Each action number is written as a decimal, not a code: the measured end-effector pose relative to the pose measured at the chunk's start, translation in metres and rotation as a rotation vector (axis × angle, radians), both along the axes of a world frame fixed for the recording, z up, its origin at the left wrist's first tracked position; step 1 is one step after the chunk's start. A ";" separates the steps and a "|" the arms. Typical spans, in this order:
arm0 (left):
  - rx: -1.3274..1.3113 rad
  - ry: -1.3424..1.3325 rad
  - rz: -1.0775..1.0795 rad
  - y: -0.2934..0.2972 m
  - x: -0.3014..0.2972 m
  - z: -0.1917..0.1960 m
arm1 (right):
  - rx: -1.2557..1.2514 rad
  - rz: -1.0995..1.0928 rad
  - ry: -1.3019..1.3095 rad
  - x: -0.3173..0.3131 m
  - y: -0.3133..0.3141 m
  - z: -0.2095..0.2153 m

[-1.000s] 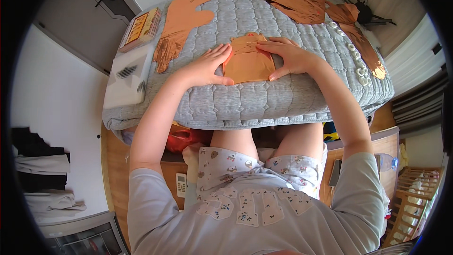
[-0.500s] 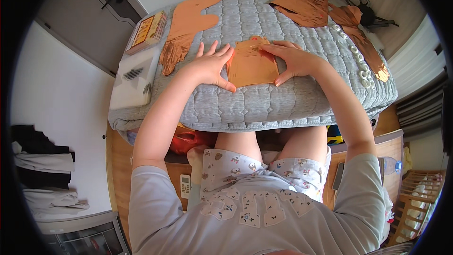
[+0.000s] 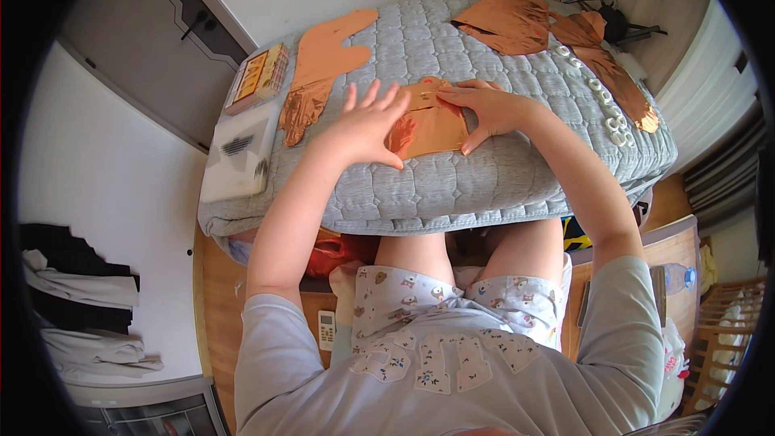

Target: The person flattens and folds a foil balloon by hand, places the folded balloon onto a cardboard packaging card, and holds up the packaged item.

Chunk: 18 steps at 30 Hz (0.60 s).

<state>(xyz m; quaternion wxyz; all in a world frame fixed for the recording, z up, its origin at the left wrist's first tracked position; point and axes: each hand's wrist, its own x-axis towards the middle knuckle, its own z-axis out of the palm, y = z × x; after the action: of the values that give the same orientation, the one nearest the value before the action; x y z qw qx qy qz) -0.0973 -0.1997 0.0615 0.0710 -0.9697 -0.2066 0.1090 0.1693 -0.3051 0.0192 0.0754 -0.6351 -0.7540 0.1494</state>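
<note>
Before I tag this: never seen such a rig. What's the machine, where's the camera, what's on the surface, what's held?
There's no machine, just a person's bare left hand and right hand. The view comes from a wide fisheye camera worn on their head, looking down, so straight edges bend. The surface is a grey quilted mattress. The hands frame a flat, folded copper-coloured piece, one at each side; it lies on the mattress, not lifted. Around it: a long copper sheet and two packages at left, crumpled copper sheets and small white rings at right.
</note>
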 end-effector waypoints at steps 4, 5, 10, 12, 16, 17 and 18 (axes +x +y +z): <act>-0.111 -0.178 -0.305 -0.029 -0.002 -0.032 | 0.031 0.054 0.019 0.002 0.000 -0.001; -0.108 -0.181 -0.304 -0.039 -0.004 -0.040 | 0.033 0.066 0.017 0.001 -0.002 -0.001; -0.019 -0.548 -0.263 -0.066 -0.027 -0.074 | 0.056 0.098 -0.014 -0.016 -0.024 -0.002; -0.012 -0.636 -0.271 -0.075 -0.041 -0.078 | 0.120 0.129 -0.040 -0.030 -0.041 -0.004; 0.134 -0.687 -0.294 -0.082 -0.062 -0.081 | 0.135 0.188 -0.022 -0.052 -0.073 -0.002; 0.120 -0.746 -0.292 -0.083 -0.065 -0.081 | 0.223 0.188 -0.024 -0.056 -0.076 -0.006; 0.116 -0.746 -0.291 -0.082 -0.068 -0.079 | 0.312 0.187 -0.026 -0.059 -0.079 -0.009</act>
<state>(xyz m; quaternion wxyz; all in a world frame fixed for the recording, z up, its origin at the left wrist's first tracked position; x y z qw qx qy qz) -0.1650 -0.2821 -0.0173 0.0605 -0.9563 -0.0848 -0.2732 0.1098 -0.3839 0.0100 0.1490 -0.5448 -0.8247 0.0285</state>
